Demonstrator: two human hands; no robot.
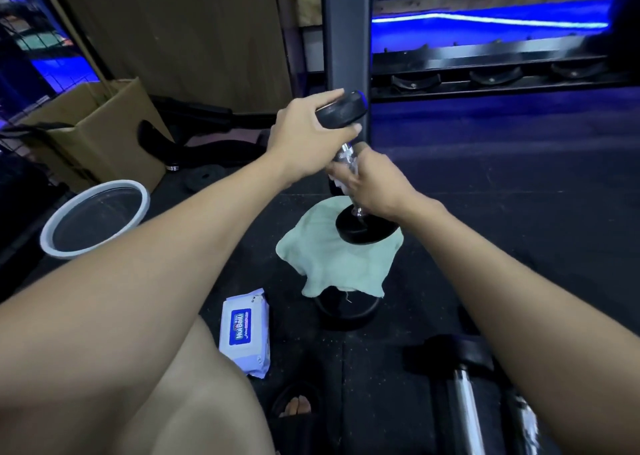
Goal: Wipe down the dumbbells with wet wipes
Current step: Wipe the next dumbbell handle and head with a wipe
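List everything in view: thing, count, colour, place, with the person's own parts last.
upright dumbbell: one, black ends, chrome handle, standing on the cloth
cloth: one, pale green, draped over a dark round object at centre
wet wipe: one, white, wrapped on the handle
wipes pack: one, white and blue, on the floor
basin: one, white rim, left
cardboard box: one, brown, far left
second dumbbell: one, black and chrome, lying lower right
rack: one, black, behind
left hand: grip on the top end
right hand: grip on wipe and handle
foot: one, in a dark sandal, bottom

Both arms extended forward.
Left hand (304, 132) grips from above, fingers (341, 129) curled; right hand (370, 184) clenched lower.
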